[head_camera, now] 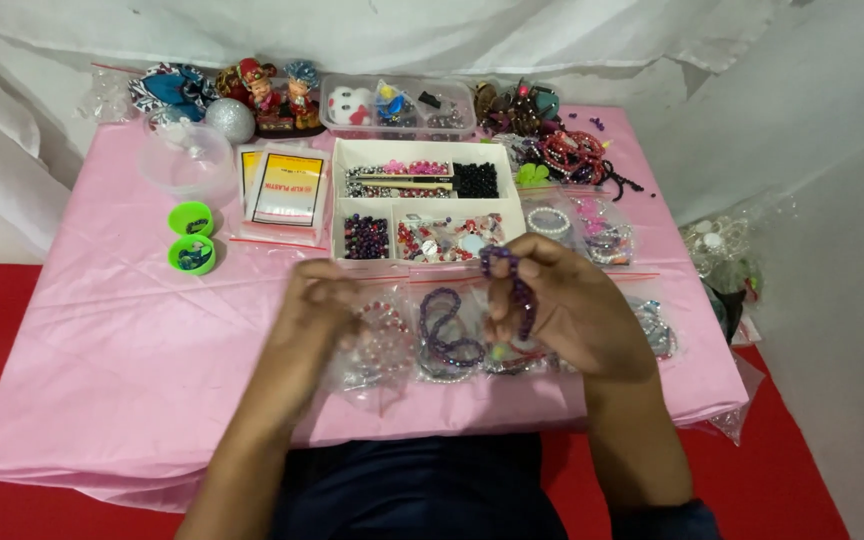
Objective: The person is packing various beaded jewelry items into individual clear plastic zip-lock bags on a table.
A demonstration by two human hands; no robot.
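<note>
Tablecloth [132,340] was pink, covering a low table on red floor; everything below is placed relative to the white divided bead tray [430,200]. Left of the tray lay a stack of flat clear packets [284,192], further left two green round cases [192,238] and a clear bowl [188,160]. Behind the tray sat a clear lidded box [400,108] and some small figurines [274,98]. Right of the tray: a heap of beaded bracelets [574,155]. Just in front of the tray, bagged bracelets [449,335] lay in a row.

Right hand [572,315] was raised just in front of the tray, fingers pinched on a purple bead strand [514,285] that hung down across the palm. Left hand [314,320] hovered beside it, fingers curled inward; whether it gripped a thread end I couldn't tell, motion blur.

Judgement: stringing or finishing step on the purple strand. Next move probably needed both hands close, steady tension on the cord, no slack so beads stay on.
</note>
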